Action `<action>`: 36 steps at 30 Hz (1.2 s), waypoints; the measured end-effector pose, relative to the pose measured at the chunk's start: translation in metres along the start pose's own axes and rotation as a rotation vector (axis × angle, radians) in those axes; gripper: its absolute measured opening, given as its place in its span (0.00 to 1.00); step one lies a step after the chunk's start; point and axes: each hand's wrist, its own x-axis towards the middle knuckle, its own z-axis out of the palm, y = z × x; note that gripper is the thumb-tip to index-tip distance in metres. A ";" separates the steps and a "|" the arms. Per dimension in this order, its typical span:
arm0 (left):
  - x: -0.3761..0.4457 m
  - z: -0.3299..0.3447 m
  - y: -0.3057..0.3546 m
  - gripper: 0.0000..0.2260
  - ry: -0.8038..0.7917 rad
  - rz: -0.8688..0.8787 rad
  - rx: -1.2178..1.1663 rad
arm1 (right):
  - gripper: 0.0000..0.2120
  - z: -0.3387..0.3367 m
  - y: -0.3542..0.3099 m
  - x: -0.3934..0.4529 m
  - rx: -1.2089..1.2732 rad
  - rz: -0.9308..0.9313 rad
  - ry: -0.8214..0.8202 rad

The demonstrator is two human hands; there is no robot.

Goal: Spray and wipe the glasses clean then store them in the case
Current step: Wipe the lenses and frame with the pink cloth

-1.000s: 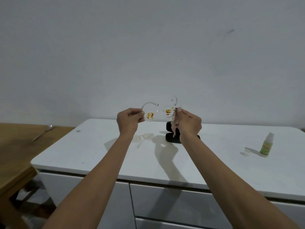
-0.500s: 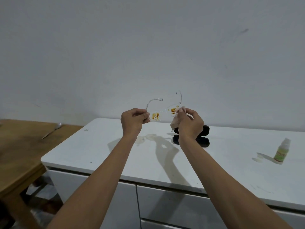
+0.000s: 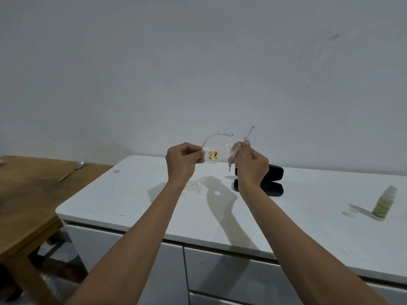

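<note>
Clear-framed glasses (image 3: pixel 217 150) are held up above the white cabinet top, temples pointing away from me. My left hand (image 3: pixel 184 160) pinches the frame's left end; that lens carries an orange-yellow smear. My right hand (image 3: pixel 251 164) presses a small pale cloth (image 3: pixel 234 153) over the right lens, hiding most of it. The black glasses case (image 3: pixel 272 180) lies open on the cabinet behind my right wrist, partly hidden. A small spray bottle (image 3: pixel 384 204) with a green label stands at the right.
The white cabinet (image 3: pixel 132 194) has drawers below its front edge. A brown wooden table (image 3: pixel 28 194) adjoins it on the left with a spoon (image 3: pixel 71 171) lying on it. A faint stain (image 3: pixel 193 186) marks the cabinet top under the glasses. A plain wall stands behind.
The cloth in my right hand has slid further over the right lens, so its smear barely shows now. My head has shifted, moving the scene a little rightward in view.
</note>
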 end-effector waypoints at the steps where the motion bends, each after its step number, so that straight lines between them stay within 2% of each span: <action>1: 0.000 0.000 0.000 0.03 -0.004 0.000 -0.003 | 0.19 0.000 0.003 0.002 -0.001 -0.001 0.000; 4: 0.000 0.001 0.001 0.03 -0.019 -0.017 -0.014 | 0.06 0.000 0.004 0.003 0.025 0.006 -0.006; 5: 0.000 0.001 0.001 0.03 -0.025 -0.021 -0.015 | 0.05 -0.001 0.005 0.005 0.015 0.020 0.003; 10: -0.002 0.004 0.001 0.04 -0.058 -0.007 -0.011 | 0.04 0.001 0.008 0.011 0.050 0.027 0.075; 14: -0.009 0.013 -0.002 0.03 -0.040 0.000 -0.021 | 0.09 0.009 0.003 0.016 0.215 0.134 0.138; 16: -0.011 0.017 -0.005 0.04 -0.019 -0.007 -0.034 | 0.11 0.013 0.006 0.020 0.193 0.128 0.142; 19: -0.011 0.017 -0.011 0.06 0.015 -0.025 -0.070 | 0.11 0.009 0.007 0.023 0.119 0.083 0.023; 24: -0.007 0.002 -0.015 0.04 0.038 -0.090 -0.120 | 0.05 -0.013 -0.003 0.026 -0.069 0.064 -0.266; 27: -0.003 -0.006 -0.014 0.04 -0.001 -0.104 -0.118 | 0.06 -0.022 -0.006 0.030 -0.132 0.069 -0.344; 31: 0.000 -0.007 -0.007 0.05 -0.076 -0.057 -0.084 | 0.05 -0.024 -0.008 0.027 -0.133 -0.017 -0.218; 36: -0.003 -0.003 0.003 0.05 -0.113 -0.009 -0.097 | 0.08 -0.004 -0.004 0.021 0.068 -0.032 -0.003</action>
